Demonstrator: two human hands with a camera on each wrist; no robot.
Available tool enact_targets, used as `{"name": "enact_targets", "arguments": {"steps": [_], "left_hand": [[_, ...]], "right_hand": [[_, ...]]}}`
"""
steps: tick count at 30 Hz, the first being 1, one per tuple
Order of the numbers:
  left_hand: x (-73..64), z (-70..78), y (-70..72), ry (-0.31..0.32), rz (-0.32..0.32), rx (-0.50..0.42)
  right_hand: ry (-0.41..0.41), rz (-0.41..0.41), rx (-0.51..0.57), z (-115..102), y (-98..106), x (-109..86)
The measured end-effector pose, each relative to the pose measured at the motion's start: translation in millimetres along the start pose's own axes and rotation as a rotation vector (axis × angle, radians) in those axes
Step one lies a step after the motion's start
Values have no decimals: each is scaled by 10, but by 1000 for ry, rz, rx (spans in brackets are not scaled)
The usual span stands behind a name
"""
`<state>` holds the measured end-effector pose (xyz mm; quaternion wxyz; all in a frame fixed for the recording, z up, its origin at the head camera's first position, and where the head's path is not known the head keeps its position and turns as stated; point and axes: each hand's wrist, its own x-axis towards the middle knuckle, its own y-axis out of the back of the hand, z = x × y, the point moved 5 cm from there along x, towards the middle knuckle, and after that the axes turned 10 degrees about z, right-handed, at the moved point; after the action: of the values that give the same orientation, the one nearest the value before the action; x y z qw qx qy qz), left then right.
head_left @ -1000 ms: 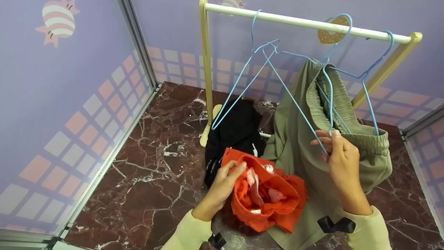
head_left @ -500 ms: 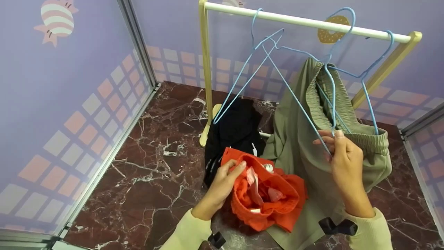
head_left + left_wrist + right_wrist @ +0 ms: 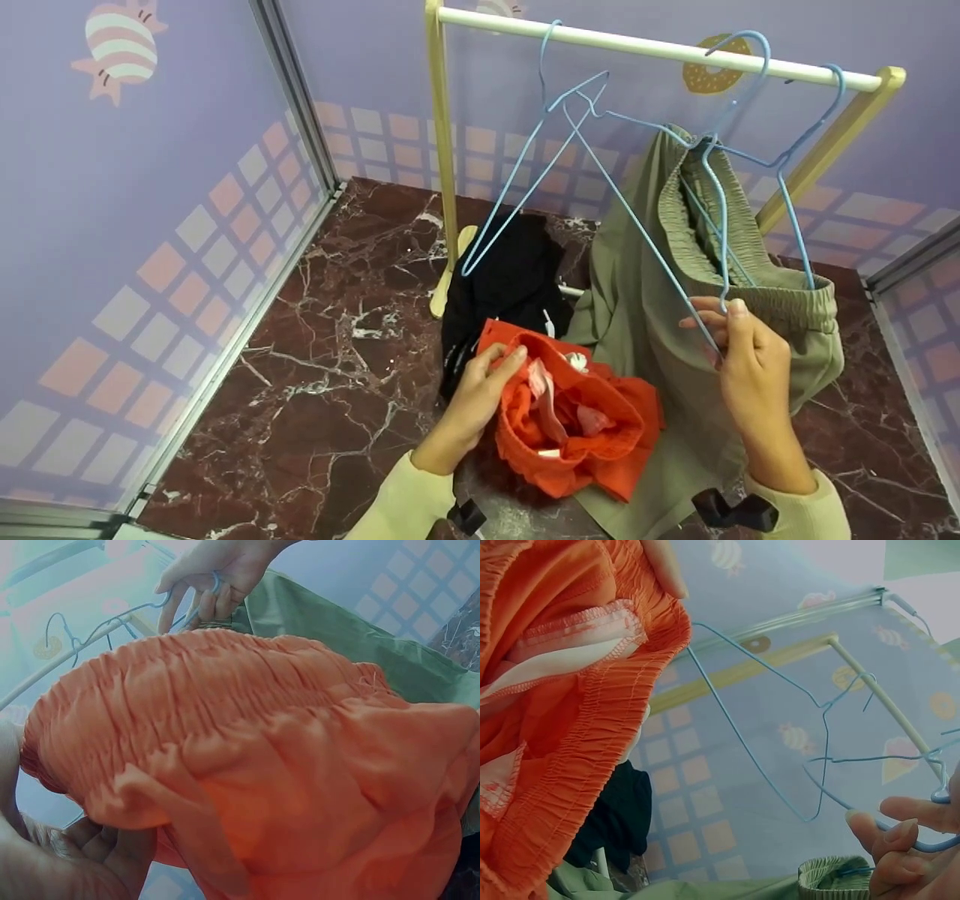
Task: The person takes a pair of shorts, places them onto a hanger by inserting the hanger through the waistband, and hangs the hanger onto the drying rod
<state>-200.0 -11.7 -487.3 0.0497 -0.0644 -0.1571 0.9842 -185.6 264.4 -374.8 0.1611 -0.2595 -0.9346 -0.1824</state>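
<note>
Head view shows me the fingers of both hands clamped on something. Thumb and fingers of the left hand [image 3: 476, 390] pinch the gathered waistband of an orange garment [image 3: 592, 454], its waist gaping upward with pale cloth inside. Fingers and thumb of the right hand [image 3: 754, 367] grip one corner of a blue hanger [image 3: 724, 232], whose hook rises in front of the white rail [image 3: 637, 46]; I can't tell whether the two touch. From the left wrist I get mostly orange cloth, with the right hand beyond it. Just past that hand I see olive trousers [image 3: 637, 300], their waist spread on a second hanger [image 3: 793, 225] hooked over the rail. Farther left, a third hanger [image 3: 541, 71] hangs there too. Beyond the orange garment, black cloth [image 3: 514, 277] lies low beside the wooden foot [image 3: 442, 292]. Marbled floor [image 3: 337, 375] and printed purple panels [image 3: 202, 90] surround it all.
</note>
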Motion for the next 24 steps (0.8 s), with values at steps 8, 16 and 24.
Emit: {"name": "enact_targets", "arguments": {"steps": [8,16,24], "left_hand": [[25,13,25,-6,9,-9],[75,48,72,-19,54,14],[145,55,134,-33,84,19]], "right_hand": [[-36,-2,51,39,63,-115],[4,0,17,33,152,-193],[-57,11,58,85,229,-260]]}}
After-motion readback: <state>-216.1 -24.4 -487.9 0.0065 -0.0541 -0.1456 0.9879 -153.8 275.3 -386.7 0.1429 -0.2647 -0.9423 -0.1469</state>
